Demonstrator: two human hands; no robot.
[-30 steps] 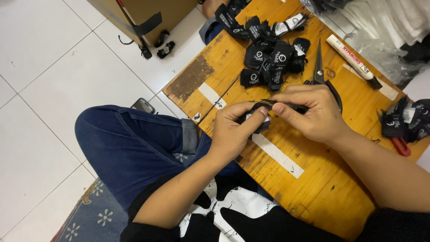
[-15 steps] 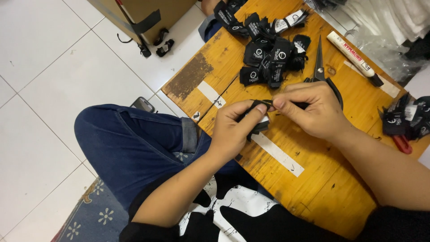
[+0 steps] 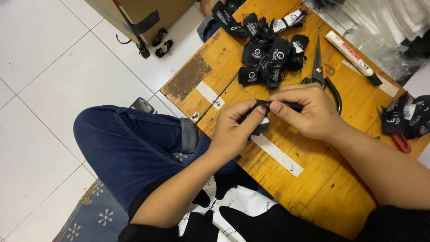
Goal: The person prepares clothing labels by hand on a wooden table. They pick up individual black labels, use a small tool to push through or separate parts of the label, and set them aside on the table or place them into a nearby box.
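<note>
Hands meet over a low, scuffed yellow wooden table [image 3: 313, 188], where the left hand [image 3: 233, 130] and the right hand [image 3: 309, 112] together pinch a small black fabric label [image 3: 262, 107] between thumbs and fingertips, just above the tabletop near its middle. Both hands are closed on the label; how it is folded cannot be told. Just behind the right hand lie black-handled steel scissors [image 3: 319, 62], blades shut and pointing away from the person. Beyond them sits a loose heap of black woven labels with white round marks [image 3: 268, 58], and a smaller bunch of the same labels [image 3: 405, 118] rests at the table's right edge beside a red-handled tool [image 3: 402, 143]. A white tube with a black cap [image 3: 351, 56] lies diagonally near the far corner. Strips of white tape [image 3: 277, 154] are stuck on the wood below the hands. A dark phone [image 3: 142, 105] lies on the white tiled floor [image 3: 45, 89] beside the person's blue-jeaned knee [image 3: 125, 143], and a brown cardboard box [image 3: 143, 13] stands beyond.
</note>
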